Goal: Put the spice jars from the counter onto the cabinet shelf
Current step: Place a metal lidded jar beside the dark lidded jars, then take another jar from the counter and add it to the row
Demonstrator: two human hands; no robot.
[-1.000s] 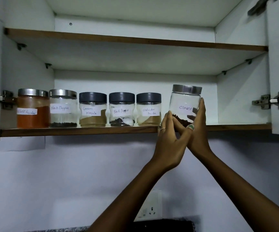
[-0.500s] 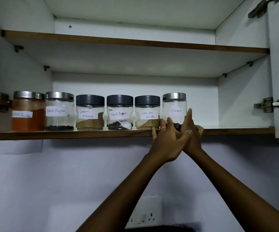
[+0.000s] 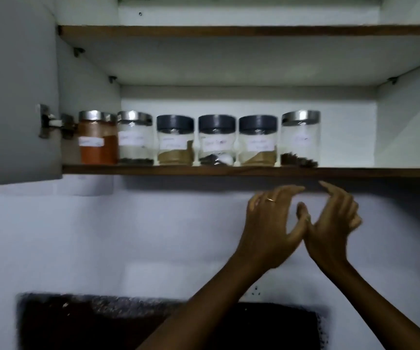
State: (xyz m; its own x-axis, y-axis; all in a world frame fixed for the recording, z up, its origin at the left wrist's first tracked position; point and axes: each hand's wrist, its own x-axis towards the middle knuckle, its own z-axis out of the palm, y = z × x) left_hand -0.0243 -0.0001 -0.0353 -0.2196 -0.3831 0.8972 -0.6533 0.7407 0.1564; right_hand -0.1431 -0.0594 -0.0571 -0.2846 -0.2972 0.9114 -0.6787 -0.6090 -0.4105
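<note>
Several labelled spice jars stand in a row on the lower cabinet shelf (image 3: 355,172). The cloves jar (image 3: 300,138), clear with a silver lid, is the rightmost, standing upright beside a dark-lidded jar (image 3: 258,140). An orange powder jar (image 3: 97,137) is at the left end. My left hand (image 3: 269,223) and my right hand (image 3: 332,223) are below the shelf edge, under the cloves jar. Both hold nothing, fingers loosely bent, and they touch each other near the thumbs.
The left cabinet door (image 3: 14,92) stands open with its hinge (image 3: 49,122) beside the orange jar. An upper shelf (image 3: 229,30) runs above. The shelf space right of the cloves jar is bare. A dark counter surface (image 3: 102,322) lies below against the white wall.
The cloves jar was set down on the shelf at the right end of the row. Both hands let go of it and dropped below the shelf edge. The view shifted right and down.
</note>
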